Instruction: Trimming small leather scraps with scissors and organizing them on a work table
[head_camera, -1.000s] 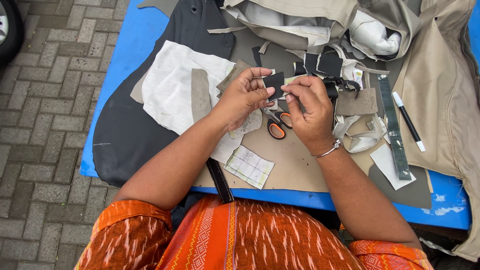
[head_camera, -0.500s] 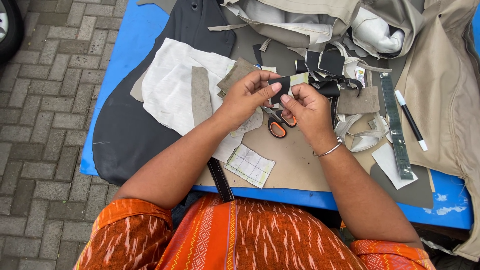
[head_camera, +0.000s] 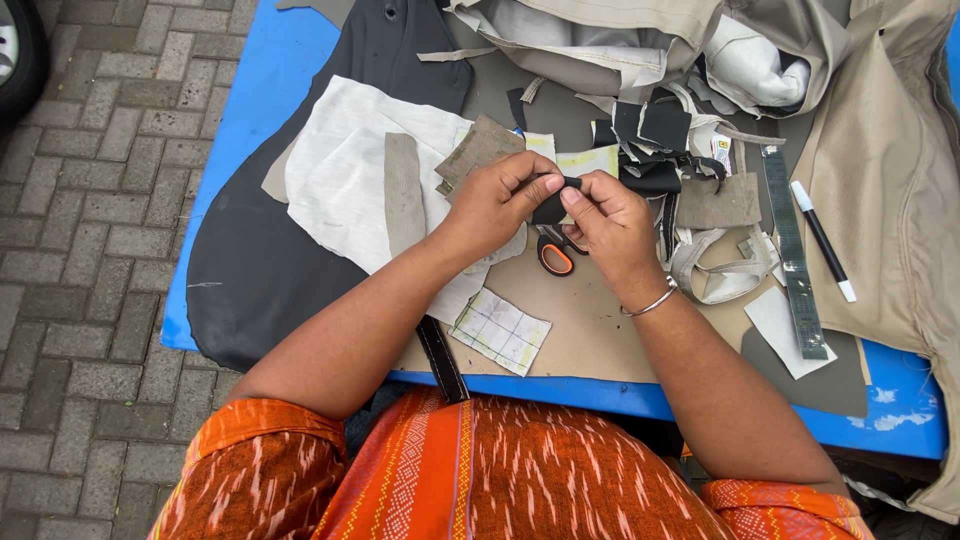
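At the bottom of the frame sits the person's orange patterned clothing (head_camera: 500, 470), with both forearms reaching up toward the middle. Just above it runs the near edge of the blue table (head_camera: 250, 110), where a dark strap (head_camera: 441, 358) hangs over and a small gridded card (head_camera: 500, 329) lies on tan sheet material (head_camera: 590, 320).

In the centre, the left hand (head_camera: 497, 200) and the right hand (head_camera: 612, 222) meet around a small black piece (head_camera: 552, 203). The left grip is narrow, thumb and fingertips pinched on the piece's upper left edge; the right grip is likewise narrow, thumb and forefinger closed on its right side. The piece is held just above the table, its long axis running roughly from lower left to upper right, upper end toward the far side. A silver bangle (head_camera: 650, 300) circles the right wrist.

Directly under the hands lie orange-handled scissors (head_camera: 553, 252), handles toward the person. To the left spreads a pale cloth piece (head_camera: 340, 180) over a large dark sheet (head_camera: 250, 270). To the right lie a green ruler (head_camera: 795, 250) and a white-tipped marker (head_camera: 822, 240), both pointing roughly away from the person.

Farther up, black scraps (head_camera: 650, 130) are scattered, and beige fabric (head_camera: 880, 170) is heaped across the upper right.
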